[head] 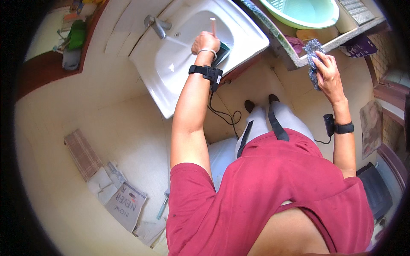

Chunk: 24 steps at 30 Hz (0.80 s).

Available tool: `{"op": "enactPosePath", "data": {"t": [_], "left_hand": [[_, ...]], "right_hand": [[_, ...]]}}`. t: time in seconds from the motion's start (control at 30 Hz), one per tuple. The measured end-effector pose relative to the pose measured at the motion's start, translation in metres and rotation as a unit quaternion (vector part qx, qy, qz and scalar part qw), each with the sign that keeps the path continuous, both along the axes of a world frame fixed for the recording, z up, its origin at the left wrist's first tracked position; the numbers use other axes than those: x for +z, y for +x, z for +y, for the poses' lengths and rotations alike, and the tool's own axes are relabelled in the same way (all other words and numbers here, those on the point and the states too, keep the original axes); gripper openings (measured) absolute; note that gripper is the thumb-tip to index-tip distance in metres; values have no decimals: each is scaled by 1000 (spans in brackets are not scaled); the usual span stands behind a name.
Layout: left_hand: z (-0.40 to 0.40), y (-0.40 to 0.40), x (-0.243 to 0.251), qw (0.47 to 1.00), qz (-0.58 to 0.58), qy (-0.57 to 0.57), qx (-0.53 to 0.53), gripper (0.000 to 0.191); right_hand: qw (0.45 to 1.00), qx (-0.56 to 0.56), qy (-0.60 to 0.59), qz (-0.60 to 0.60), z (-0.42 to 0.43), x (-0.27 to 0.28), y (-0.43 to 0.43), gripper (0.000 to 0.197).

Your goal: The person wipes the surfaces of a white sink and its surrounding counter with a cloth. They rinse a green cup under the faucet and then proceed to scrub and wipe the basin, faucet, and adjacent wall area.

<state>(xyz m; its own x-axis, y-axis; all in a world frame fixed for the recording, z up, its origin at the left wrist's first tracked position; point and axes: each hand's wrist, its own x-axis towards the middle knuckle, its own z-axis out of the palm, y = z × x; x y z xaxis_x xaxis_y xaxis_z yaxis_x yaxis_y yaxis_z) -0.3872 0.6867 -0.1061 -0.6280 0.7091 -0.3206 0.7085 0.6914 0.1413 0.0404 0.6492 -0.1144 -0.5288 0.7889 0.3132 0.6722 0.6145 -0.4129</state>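
Observation:
My left hand is over the white washbasin, closed around the pinkish handle of a dark green tool, perhaps a brush or dustpan; the fingers hide part of it. Behind the hand, the metal tap stands at the basin's back edge. Off to the right, my right hand grips a crumpled, silvery-grey scourer or mesh pad, held beside the corner of the stone counter. Both wrists wear black straps with small devices.
A pale green plastic basin rests in the stone sink. A pink cloth lies near the sink's corner. A purple container is beyond it. A black cable hangs below my left wrist. Green and clear items sit on a ledge at upper left.

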Motion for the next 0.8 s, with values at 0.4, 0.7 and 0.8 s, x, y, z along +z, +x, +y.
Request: {"op": "enactPosePath", "data": {"t": [0.4,0.7,0.8], "left_hand": [[-54,-141,-23,814,-302,270,417,3],[-34,-183,-64,794,-314,304,422,2],[-25,-201,-90,755,-368,309,446,10]], "right_hand": [[997,-75,-22,-22,2,-30,56,42],[995,-72,-15,-71,1,15,4,42],[994,-69,-10,-85,4,37,-19,43]]}}
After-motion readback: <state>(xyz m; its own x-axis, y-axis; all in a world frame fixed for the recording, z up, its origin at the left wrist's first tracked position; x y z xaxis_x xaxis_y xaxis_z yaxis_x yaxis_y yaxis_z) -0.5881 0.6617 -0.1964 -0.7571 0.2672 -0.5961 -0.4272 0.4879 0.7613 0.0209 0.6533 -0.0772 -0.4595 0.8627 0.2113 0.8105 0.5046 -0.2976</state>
